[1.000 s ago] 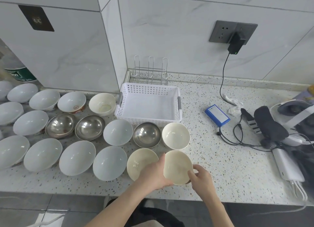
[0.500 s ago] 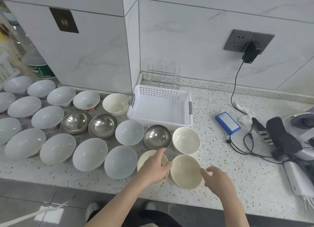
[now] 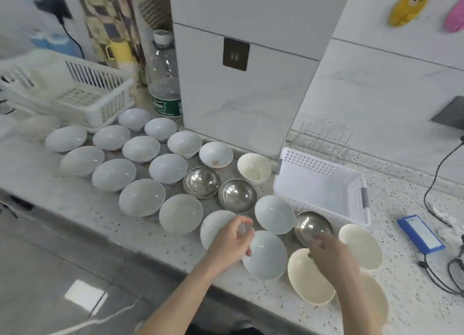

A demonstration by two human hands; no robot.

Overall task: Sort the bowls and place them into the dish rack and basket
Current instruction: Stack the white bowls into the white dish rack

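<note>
The head view is showing the left hand [image 3: 232, 241] curling its thumb and fingers over the near-left rim of a white bowl [image 3: 266, 255] at the front edge of the counter [image 3: 414, 307], gripping it. Just to the right, the right hand [image 3: 329, 254] is reaching over a cream bowl [image 3: 305, 282], its blurred fingertips [image 3: 316, 240] lying at the near rim of a steel bowl [image 3: 312, 226]; I cannot tell whether it is holding anything.

Around the hands, four cream bowls are showing: the one under the right wrist, a second [image 3: 361, 244] right of the steel bowl, a third [image 3: 376, 299] partly hidden behind the right forearm, and a fourth [image 3: 254, 167] further back by the basket. Three steel bowls are sitting on the counter: the one at the fingertips and a touching pair [image 3: 202, 185] [image 3: 237, 195] further left. White bowls are filling the left of the counter in rows; about fourteen are countable, though the farthest are blurring together.

The white perforated basket [image 3: 324, 169] is standing just behind the steel bowl, with nothing in it, and a wire rack [image 3: 324, 141] is standing behind it against the wall. A white slatted dish rack [image 3: 95, 93] is sitting at the far left, well apart from the hands. A water bottle [image 3: 164, 81] is standing beside it, and a blue box [image 3: 420, 234] is lying right of the basket.
</note>
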